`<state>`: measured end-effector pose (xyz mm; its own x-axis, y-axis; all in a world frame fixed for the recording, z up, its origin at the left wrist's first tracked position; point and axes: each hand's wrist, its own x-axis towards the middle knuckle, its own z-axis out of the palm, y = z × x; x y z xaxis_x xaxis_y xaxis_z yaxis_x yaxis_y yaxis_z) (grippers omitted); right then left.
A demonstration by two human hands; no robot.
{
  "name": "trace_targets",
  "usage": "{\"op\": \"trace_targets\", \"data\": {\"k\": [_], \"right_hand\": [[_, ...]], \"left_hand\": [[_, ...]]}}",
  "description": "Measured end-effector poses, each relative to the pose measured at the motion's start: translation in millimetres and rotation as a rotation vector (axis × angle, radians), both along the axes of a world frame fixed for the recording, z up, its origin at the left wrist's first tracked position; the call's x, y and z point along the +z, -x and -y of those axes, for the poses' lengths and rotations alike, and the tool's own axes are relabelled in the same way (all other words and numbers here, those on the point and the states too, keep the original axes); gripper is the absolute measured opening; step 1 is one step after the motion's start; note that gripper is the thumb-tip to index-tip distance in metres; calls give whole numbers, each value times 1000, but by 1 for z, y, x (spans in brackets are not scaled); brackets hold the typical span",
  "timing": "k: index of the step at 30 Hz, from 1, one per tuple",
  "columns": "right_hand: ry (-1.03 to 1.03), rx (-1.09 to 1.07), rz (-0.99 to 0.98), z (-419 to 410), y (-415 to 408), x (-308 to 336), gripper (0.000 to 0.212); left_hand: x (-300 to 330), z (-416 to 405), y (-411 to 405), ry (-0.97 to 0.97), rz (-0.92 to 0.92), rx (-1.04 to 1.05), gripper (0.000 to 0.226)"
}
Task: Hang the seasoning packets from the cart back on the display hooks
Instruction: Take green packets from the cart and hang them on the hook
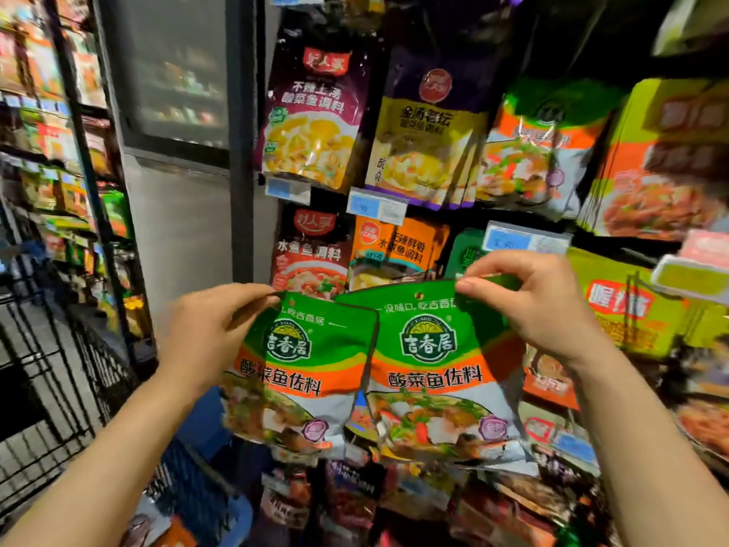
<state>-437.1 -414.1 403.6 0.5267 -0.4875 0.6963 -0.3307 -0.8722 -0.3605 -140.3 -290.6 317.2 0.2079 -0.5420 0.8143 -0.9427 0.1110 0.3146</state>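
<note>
2 green seasoning packets (430, 373) hang upright, side by side, edges overlapping.

left hand (205, 333) pinching green packet (300, 373), right hand (528, 305) pinching second packet (438, 373)

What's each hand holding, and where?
Left hand pinches the left green packet at its top edge; right hand pinches the right green packet at its top edge.
</note>
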Motion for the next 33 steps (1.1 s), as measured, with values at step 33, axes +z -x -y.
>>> {"op": "trace_targets", "data": {"k": [33], "right_hand": [[594, -772, 451, 43, 32, 169, 17]], "left_hand": [[186, 137, 20, 428, 168, -215, 24]]}}
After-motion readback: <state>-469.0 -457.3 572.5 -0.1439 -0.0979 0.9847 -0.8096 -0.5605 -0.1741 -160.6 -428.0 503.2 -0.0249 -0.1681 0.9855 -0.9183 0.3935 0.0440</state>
